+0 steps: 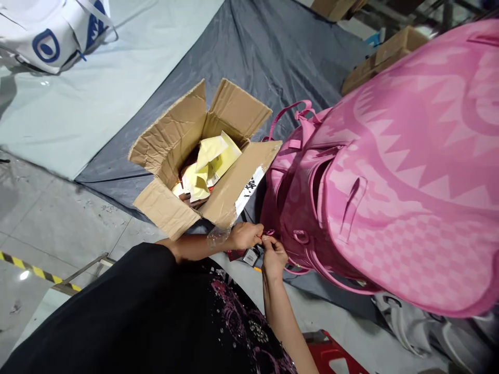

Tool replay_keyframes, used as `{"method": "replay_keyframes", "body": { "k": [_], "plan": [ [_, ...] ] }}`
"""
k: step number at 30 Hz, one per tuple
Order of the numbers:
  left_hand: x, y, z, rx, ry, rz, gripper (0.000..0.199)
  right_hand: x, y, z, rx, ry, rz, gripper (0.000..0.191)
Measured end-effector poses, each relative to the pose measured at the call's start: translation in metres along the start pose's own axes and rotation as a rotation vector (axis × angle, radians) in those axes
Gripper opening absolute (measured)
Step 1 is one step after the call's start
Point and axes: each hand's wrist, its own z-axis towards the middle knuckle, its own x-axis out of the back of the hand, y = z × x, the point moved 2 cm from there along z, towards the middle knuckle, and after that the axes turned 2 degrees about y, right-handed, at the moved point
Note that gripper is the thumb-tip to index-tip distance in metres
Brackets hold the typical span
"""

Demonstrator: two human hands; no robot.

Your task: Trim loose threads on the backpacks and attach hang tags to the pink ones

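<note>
A large pink backpack [393, 171] with a shark-teeth pattern and a checkered panel lies on the right, its side pocket gaping. At its near left edge, my left hand [246, 236] and my right hand [275, 255] meet fingertip to fingertip. Both are closed in a pinch around something small and reddish-pink beside the bag, too small to name. Just under my hands are a dark red tag and a white barcode label [250, 256]; how they are attached is hidden. A crumpled piece of clear tape [219, 237] hangs from the carton by my left wrist.
Left of the bag, an open cardboard carton [156, 137] holds yellow-and-white packets [218, 150]. A white backpack [47, 36] lies at the upper left. More cardboard boxes [401, 44] stand behind. A red plastic stool [331, 353] is at the bottom; grey bags [413, 322] lie lower right.
</note>
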Motion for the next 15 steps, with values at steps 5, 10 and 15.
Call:
{"method": "replay_keyframes", "body": {
  "k": [5,10,15],
  "plan": [
    [0.005,0.006,0.002,-0.014,-0.026,0.026,0.021,0.002,0.003,0.005,-0.003,-0.014,0.005,0.040],
    [0.000,0.008,0.001,0.009,-0.059,0.001,0.021,-0.001,0.004,0.006,-0.032,-0.010,-0.014,0.042],
    [0.009,0.015,0.000,0.063,-0.035,0.014,0.025,0.010,-0.006,0.006,-0.005,-0.024,-0.060,0.041]
  ]
}}
